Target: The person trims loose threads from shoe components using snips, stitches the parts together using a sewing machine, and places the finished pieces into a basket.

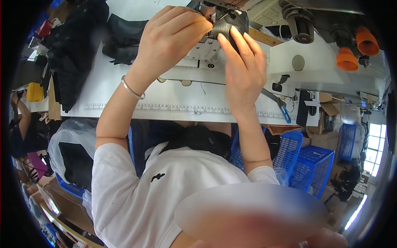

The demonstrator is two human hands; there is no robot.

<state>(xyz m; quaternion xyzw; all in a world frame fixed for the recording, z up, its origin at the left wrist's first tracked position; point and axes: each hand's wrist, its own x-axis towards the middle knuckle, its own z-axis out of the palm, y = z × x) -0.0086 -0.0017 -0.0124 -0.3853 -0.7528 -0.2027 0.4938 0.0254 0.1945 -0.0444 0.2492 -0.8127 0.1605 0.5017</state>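
A dark, leather-like piece [223, 28] lies under the head of a sewing machine [207, 9] at the top middle. My left hand [175, 35] is at the piece's left edge, its fingers pinched together beside the needle area; what lies between the fingertips is hidden. On the right, my right hand [245, 62] rests its spread fingertips on the dark piece. A metal plate [202, 53] of the machine shows between my hands.
Black pieces [124, 41] and dark fabric [80, 49] lie on the left of the white table [165, 97]. Blue-handled scissors [283, 109] and a black object [305, 110] lie right. Orange cones [346, 60] stand upper right. Another person's arm [24, 115] shows far left.
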